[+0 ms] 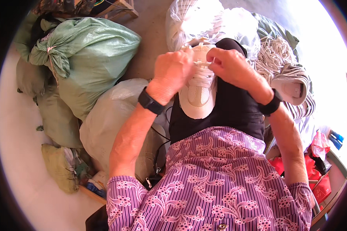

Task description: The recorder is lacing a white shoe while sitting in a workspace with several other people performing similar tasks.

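A white lace-up sneaker rests on my black-trousered thigh, its toe pointing toward me. A flat white shoelace crosses its front in several rows. My left hand is closed at the shoe's left side, knuckles up; its fingertips are blurred and what they hold is hidden. On the other side, my right hand pinches at the upper lace rows, thumb and forefinger close together on the shoelace. The shoe's tongue shows between the two hands.
Green woven sacks and a pale sack stand at the left. Clear plastic bags lie beyond the shoe. Bundled laces and stacked grey shoes are at the right, with red plastic bags nearer me.
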